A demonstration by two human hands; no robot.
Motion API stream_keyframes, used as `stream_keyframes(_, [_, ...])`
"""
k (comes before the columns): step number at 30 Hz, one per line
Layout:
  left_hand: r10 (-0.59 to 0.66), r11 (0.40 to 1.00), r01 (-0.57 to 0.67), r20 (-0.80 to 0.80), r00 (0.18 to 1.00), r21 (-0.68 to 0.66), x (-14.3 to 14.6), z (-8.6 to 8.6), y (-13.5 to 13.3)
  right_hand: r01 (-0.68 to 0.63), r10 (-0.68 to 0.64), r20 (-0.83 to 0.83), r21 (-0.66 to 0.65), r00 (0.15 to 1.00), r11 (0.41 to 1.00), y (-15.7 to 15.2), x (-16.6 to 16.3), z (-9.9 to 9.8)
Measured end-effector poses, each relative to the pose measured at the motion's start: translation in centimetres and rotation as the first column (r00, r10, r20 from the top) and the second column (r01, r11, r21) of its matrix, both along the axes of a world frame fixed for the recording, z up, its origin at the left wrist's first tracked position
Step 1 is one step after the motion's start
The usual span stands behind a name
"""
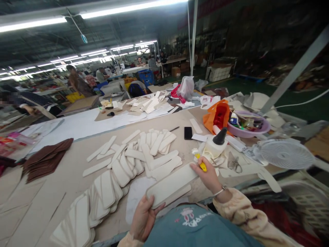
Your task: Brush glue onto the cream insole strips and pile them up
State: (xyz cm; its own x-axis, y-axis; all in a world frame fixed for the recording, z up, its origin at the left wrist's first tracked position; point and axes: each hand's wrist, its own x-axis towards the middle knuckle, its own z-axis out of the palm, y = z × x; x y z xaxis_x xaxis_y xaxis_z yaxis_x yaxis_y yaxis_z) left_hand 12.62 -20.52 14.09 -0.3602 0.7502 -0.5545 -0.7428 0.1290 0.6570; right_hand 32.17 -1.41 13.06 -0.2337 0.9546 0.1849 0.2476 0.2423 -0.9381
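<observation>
My left hand (143, 218) grips the near end of a long white padded strip (171, 184), with a second strip lying under it. My right hand (207, 175) is closed around a yellow-handled tool (200, 163) at the strip's far end. Just beyond that hand stands a white glue bottle with a black nozzle (215, 143). Several more white strips (133, 161) lie fanned out in rows on the table to the left.
A black phone (187, 132), an orange bag (218, 115), a purple bowl of odds and ends (248, 124), scissors (233, 162) and a small white fan (285, 153) lie right of the strips. Brown pieces (46, 157) are stacked far left. Other people work at distant tables.
</observation>
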Motion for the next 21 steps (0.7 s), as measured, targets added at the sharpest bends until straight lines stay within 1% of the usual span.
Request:
stream_keyframes(4, [-0.03,0.999,0.031,-0.04,0.999,0.021,-0.5,0.5,-0.2,-0.032,0.032,0.045,-0.012,0.998,0.999,-0.1,-0.7,-0.3])
stream_keyframes(5, [-0.041,0.998,0.043,-0.043,0.998,0.035,-0.7,0.5,-0.3,-0.052,0.053,0.058,-0.024,0.997,0.998,-0.1,-0.9,-0.5])
stream_keyframes(6, [-0.052,0.997,0.054,-0.041,0.998,0.049,-0.9,0.3,-0.3,-0.041,0.043,0.076,-0.024,0.996,0.999,-0.2,-1.1,-0.6])
stream_keyframes(8, [-0.064,0.996,0.066,-0.042,0.997,0.064,-1.5,-0.5,-0.2,-0.031,0.036,0.144,-0.036,0.989,0.999,0.0,-1.4,-1.2])
stream_keyframes(10, [-0.065,0.997,0.068,-0.057,0.996,0.037,-2.3,-1.5,-0.2,-0.011,0.019,0.201,-0.042,0.979,0.999,0.4,-1.6,-2.0])
stream_keyframes(13, [-0.063,0.998,0.062,-0.072,0.995,-0.02,-3.4,-3.0,-0.4,-0.025,0.049,0.305,-0.084,0.951,0.996,1.1,-2.1,-3.3])
stream_keyframes(15, [-0.043,0.999,0.041,-0.063,0.997,-0.024,-4.1,-3.7,-0.7,-0.018,0.059,0.352,-0.117,0.934,0.993,1.3,-2.5,-4.1])
stream_keyframes(17, [-0.01,1.0,0.009,-0.049,0.999,-0.026,-5.0,-4.0,-1.0,-0.019,0.077,0.297,-0.195,0.952,0.981,1.4,-2.9,-4.7])
stream_keyframes(19, [0.016,1.0,-0.017,-0.032,0.999,-0.024,-6.5,-4.0,-1.2,-0.053,0.098,0.134,-0.302,0.986,0.952,1.5,-3.4,-5.1])
stream_keyframes(21, [0.055,0.998,-0.055,-0.022,0.998,0.008,-8.6,-3.5,-1.2,-0.093,0.098,-0.003,-0.357,0.995,0.93,1.4,-3.8,-5.4])
